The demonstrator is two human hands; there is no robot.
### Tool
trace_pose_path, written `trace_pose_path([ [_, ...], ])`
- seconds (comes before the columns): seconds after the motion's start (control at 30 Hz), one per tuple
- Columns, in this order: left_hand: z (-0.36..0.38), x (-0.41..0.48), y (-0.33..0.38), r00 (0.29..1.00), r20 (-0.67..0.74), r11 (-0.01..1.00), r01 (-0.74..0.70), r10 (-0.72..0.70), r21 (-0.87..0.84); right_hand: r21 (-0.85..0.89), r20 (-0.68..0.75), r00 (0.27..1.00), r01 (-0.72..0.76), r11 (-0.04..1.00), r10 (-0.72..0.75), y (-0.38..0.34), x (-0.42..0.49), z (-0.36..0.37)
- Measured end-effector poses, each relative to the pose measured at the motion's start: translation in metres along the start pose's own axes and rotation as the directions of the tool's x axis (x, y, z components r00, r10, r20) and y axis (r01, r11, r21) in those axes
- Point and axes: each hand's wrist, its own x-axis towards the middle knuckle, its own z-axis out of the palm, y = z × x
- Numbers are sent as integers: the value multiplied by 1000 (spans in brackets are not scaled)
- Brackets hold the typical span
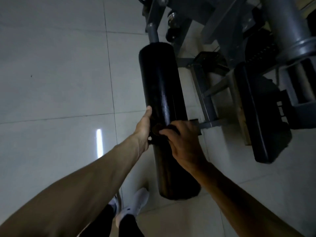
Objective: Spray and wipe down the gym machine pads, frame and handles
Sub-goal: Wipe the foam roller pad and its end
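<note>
1. Black roller pad [160,82] juts from the grey machine frame [206,103], over the tiled floor [51,65].
2. Right hand [183,142]: grip curled on a dark cloth [156,130], against the pad.
3. Left hand [143,129]: thumb along the pad's left side; fingers hidden, grip cannot be told.

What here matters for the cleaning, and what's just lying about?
For the job: roller pad, cloth, right hand gripping it, left hand on the pad, flat pad, grey frame.
Just there: floor tiles, white shoes.
</note>
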Motion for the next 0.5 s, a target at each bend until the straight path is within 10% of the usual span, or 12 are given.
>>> trace_pose_path([
  [0.3, 13, -12, -14, 989, -29, 986, -143, 146, 84, 89, -30, 974, 226, 970, -224, -8, -151, -13],
  [0.5, 7, -11, -10, 987, -49, 981, -148, 155, 126, 91, -67, 986, 159, 983, -153, 8, -91, -5],
])
